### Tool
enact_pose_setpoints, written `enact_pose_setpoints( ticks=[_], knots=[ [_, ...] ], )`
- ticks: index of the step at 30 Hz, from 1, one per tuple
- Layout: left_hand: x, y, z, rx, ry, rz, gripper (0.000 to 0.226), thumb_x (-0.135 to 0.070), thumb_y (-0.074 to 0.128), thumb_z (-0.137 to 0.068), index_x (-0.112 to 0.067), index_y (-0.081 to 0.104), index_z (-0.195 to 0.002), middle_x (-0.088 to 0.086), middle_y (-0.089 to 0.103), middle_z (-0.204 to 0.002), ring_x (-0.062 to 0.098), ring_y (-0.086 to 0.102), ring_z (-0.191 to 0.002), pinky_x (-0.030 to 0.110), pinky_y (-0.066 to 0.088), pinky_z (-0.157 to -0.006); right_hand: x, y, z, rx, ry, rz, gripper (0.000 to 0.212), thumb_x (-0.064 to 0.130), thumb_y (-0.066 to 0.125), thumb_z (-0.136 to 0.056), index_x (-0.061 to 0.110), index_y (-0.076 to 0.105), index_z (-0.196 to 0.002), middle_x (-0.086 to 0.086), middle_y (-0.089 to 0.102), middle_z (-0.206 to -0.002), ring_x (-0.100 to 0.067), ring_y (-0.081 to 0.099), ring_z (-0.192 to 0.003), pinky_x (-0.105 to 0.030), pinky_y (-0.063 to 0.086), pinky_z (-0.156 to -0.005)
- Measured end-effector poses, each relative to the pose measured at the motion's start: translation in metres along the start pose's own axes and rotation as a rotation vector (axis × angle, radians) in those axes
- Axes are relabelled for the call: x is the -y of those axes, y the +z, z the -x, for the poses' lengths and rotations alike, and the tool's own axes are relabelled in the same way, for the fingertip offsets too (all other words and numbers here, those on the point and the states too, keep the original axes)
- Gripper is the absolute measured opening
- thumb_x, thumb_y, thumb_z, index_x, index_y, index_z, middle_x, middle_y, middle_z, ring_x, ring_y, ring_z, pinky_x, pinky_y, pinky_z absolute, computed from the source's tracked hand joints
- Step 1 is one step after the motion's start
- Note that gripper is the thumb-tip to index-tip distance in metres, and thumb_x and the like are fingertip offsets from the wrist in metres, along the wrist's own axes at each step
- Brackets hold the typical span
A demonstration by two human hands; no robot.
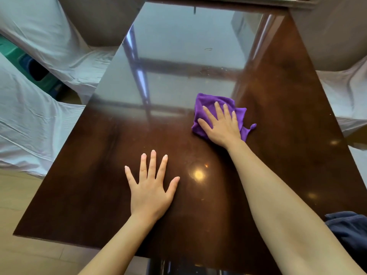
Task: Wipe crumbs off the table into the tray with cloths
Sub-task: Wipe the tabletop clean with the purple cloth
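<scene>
A purple cloth point(206, 102) lies crumpled on the glossy dark brown table point(89, 195), right of centre. My right hand point(222, 126) presses flat on top of the cloth, fingers spread and pointing away from me. My left hand point(151, 187) rests palm down on the bare tabletop nearer to me, fingers spread, holding nothing. Faint specks of crumbs point(206, 71) show on the reflective far part of the table beyond the cloth. No tray is in view.
Chairs draped in white covers stand to the left point(35, 108) and right point(345, 92) of the table. A dark blue fabric point(347, 227) shows at the lower right edge. Light wood floor point(19, 195) lies to the left.
</scene>
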State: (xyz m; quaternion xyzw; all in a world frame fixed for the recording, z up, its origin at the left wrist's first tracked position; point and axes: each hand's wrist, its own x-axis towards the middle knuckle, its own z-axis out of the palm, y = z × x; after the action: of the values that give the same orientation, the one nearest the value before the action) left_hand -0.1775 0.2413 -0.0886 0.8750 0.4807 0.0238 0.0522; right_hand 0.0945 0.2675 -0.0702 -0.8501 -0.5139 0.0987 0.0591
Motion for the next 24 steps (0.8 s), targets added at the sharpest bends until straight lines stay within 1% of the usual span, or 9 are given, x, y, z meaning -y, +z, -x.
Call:
enact_pose_setpoints(
  ticks=[2,5,7,10,13,15,18,21,24],
  knots=[
    [0.0,0.0,-0.001,-0.003,0.006,-0.003,0.068,-0.066,0.013,-0.085,-0.034,0.008,-0.145,0.002,0.01,-0.157,0.025,0.003,-0.145,0.063,0.001,-0.111,0.015,0.003,-0.005,0.009,-0.117,0.032,0.06,0.064,0.021,-0.089,0.04,0.011,-0.143,-0.002,0.002,-0.159,-0.026,-0.004,-0.145,-0.047,-0.003,-0.116],
    [0.001,0.001,-0.001,0.003,0.008,0.005,0.066,-0.064,0.009,-0.086,-0.035,-0.001,-0.143,-0.001,-0.001,-0.155,0.021,-0.007,-0.143,0.061,-0.004,-0.111,0.024,0.005,0.012,0.042,-0.33,0.03,0.056,0.056,0.029,-0.092,0.039,0.014,-0.143,0.001,0.008,-0.159,-0.022,-0.001,-0.145,-0.045,-0.001,-0.117],
    [0.002,0.002,-0.002,0.001,-0.007,0.017,0.061,-0.059,0.006,-0.087,-0.034,-0.004,-0.141,-0.001,0.003,-0.157,0.017,-0.01,-0.142,0.062,-0.003,-0.112,0.021,0.004,0.039,0.064,-0.424,0.012,0.055,0.051,0.034,-0.093,0.037,0.016,-0.143,0.003,0.01,-0.158,-0.021,0.001,-0.145,-0.045,0.001,-0.118],
    [0.001,0.002,-0.001,0.017,-0.017,0.024,0.057,-0.053,0.003,-0.087,-0.034,-0.006,-0.14,-0.001,0.005,-0.158,0.016,-0.009,-0.142,0.061,-0.003,-0.112,0.009,0.006,0.099,0.1,-0.498,0.012,0.057,0.05,0.036,-0.093,0.037,0.015,-0.144,0.005,0.01,-0.157,-0.02,-0.002,-0.145,-0.043,-0.001,-0.119],
    [0.001,0.001,-0.001,0.018,-0.019,0.031,0.057,-0.052,0.004,-0.087,-0.034,-0.005,-0.14,-0.001,0.006,-0.158,0.018,-0.004,-0.145,0.061,-0.002,-0.113,-0.004,0.011,0.163,0.147,-0.511,0.001,0.057,0.054,0.03,-0.092,0.041,0.008,-0.143,0.01,0.004,-0.156,-0.018,-0.007,-0.145,-0.042,-0.007,-0.118],
    [0.0,-0.001,-0.001,0.015,-0.017,0.041,0.057,-0.052,0.007,-0.087,-0.034,-0.001,-0.141,0.0,0.008,-0.158,0.019,-0.001,-0.145,0.061,-0.002,-0.112,-0.011,0.015,0.203,0.157,-0.513,0.0,0.057,0.057,0.027,-0.093,0.043,0.005,-0.143,0.011,0.003,-0.157,-0.017,-0.006,-0.145,-0.042,-0.008,-0.118],
    [-0.002,-0.003,0.0,0.017,-0.011,0.038,0.06,-0.053,0.009,-0.087,-0.032,0.009,-0.144,0.001,0.011,-0.158,0.021,0.003,-0.145,0.062,-0.001,-0.112,-0.018,0.022,0.248,0.159,-0.513,0.029,0.055,0.059,0.024,-0.094,0.042,0.006,-0.143,0.012,0.008,-0.157,-0.017,0.001,-0.145,-0.041,-0.002,-0.114],
    [-0.003,-0.003,0.0,0.019,-0.015,0.021,0.062,-0.053,0.009,-0.087,-0.032,0.01,-0.144,0.002,0.01,-0.158,0.022,0.003,-0.146,0.063,-0.001,-0.112,-0.025,0.02,0.247,0.121,-0.492,0.051,0.054,0.055,0.026,-0.094,0.041,0.01,-0.144,0.01,0.013,-0.156,-0.02,0.007,-0.144,-0.041,0.003,-0.114],
    [-0.003,-0.002,-0.001,0.021,-0.023,0.021,0.059,-0.053,0.012,-0.089,-0.033,0.007,-0.145,0.001,0.007,-0.159,0.021,0.0,-0.146,0.062,-0.003,-0.112,-0.035,0.009,0.206,0.086,-0.379,0.012,0.056,0.045,0.038,-0.092,0.039,0.017,-0.143,0.006,0.012,-0.155,-0.025,0.005,-0.144,-0.042,0.002,-0.118]
  ],
)
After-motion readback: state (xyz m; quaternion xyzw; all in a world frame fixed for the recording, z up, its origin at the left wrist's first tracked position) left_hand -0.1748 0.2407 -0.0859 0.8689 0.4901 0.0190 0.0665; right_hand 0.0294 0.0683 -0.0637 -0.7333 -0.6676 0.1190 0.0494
